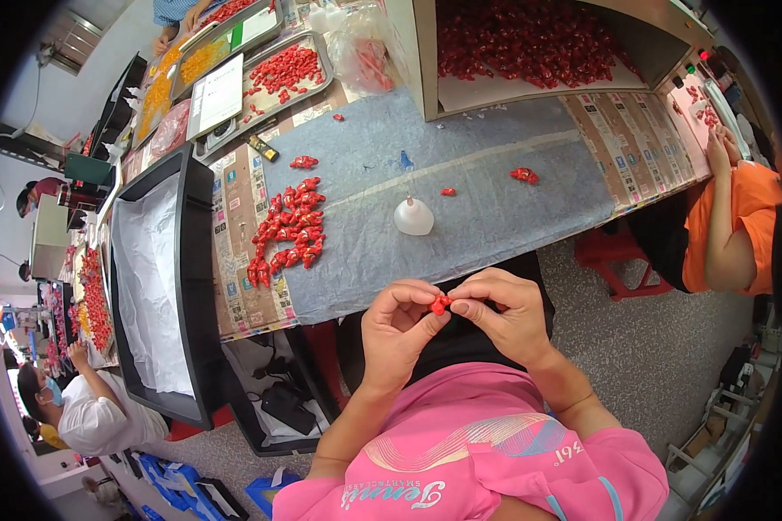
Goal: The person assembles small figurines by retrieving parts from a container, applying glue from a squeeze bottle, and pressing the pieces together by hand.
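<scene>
Between the fingertips of both hands is a small red plastic figure piece (440, 305), held just off the table's near edge. My left hand (397, 328) pinches it from one side. From the other side, my right hand (506, 314) closes thumb and fingers on it. Much of the piece is covered by the fingers. Beyond the hands, a white squeeze bottle (414, 217) with a thin nozzle stands on the blue cloth (365, 260). Loose red pieces lie farther off, one small (447, 192) and one larger (524, 176). Many similar red figures (290, 227) are grouped to the left.
A black tray (195, 286) lined with white paper stands at the left. Metal trays (320, 54) of red and yellow pieces sit at the back left. A box (430, 87) full of red pieces stands at the back. Co-workers sit to the right (730, 230) and left (104, 412).
</scene>
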